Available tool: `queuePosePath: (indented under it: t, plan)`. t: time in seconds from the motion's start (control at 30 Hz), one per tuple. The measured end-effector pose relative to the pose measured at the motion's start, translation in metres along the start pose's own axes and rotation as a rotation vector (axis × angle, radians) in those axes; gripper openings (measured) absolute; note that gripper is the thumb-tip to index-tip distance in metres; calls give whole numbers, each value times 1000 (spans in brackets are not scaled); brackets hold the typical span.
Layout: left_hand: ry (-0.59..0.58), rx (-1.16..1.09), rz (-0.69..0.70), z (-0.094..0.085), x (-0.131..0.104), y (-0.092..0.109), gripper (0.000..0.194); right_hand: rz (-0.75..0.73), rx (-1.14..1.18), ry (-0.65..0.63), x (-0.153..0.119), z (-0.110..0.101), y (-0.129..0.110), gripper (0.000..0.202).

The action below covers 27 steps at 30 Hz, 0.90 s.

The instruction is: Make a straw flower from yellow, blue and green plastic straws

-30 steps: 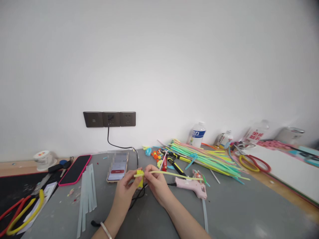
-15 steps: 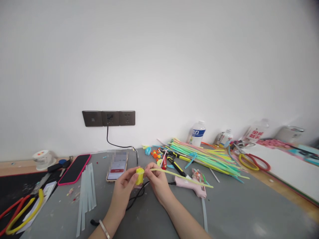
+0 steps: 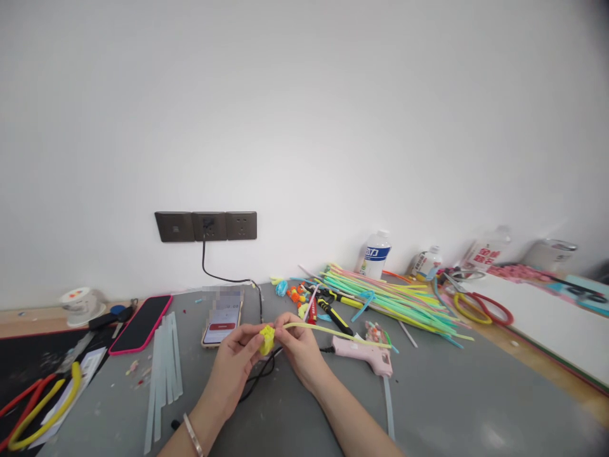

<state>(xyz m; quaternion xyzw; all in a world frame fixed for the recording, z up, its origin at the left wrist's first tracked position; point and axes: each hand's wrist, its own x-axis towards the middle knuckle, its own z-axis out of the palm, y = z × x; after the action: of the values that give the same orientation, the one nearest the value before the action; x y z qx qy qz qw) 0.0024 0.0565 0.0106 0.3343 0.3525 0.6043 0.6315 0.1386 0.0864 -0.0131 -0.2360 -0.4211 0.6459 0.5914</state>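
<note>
My left hand (image 3: 235, 357) pinches a small bright-yellow coiled piece (image 3: 267, 340), which looks wound from pipe cleaner. Close against its right side, my right hand (image 3: 297, 346) is closed on a pale yellow pipe cleaner (image 3: 340, 334). The strip's long free end runs out to the right above the pink hot glue gun (image 3: 361, 353). Whether the strip joins the yellow piece is hidden by my fingers. Both hands are held over the grey table, with a black cable (image 3: 259, 379) below them.
Glue sticks (image 3: 164, 374), a pink-cased phone (image 3: 143, 325) and red-yellow scissors (image 3: 42, 406) lie left. A second phone (image 3: 223, 320) leans behind my left hand. Pliers (image 3: 335, 316), a pipe cleaner bundle (image 3: 394, 298) and a bottle (image 3: 375, 255) are at the back right; more scissors (image 3: 485, 309) lie beyond.
The strip's free end has drawn in slightly to the left and up, and bends more near my right fingers. The yellow piece is tilted a little differently between my fingers.
</note>
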Motion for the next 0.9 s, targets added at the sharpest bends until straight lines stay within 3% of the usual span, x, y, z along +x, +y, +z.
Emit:
queuePosePath:
  t: [0.47, 0.57, 0.77, 0.9]
  plan:
    - [-137, -170, -255, -6, 1, 0, 34, 55, 40, -97, -6, 3, -3, 36]
    - [-155, -150, -271, -8, 3, -1, 32, 99, 62, -112, -7, 6, -6, 38]
    - [-69, -153, -290, -6, 2, 1, 32, 114, 21, -129, -7, 4, -5, 35]
    - [-137, -164, -309, -7, -1, 3, 30, 74, -105, -142, -7, -1, 0, 41]
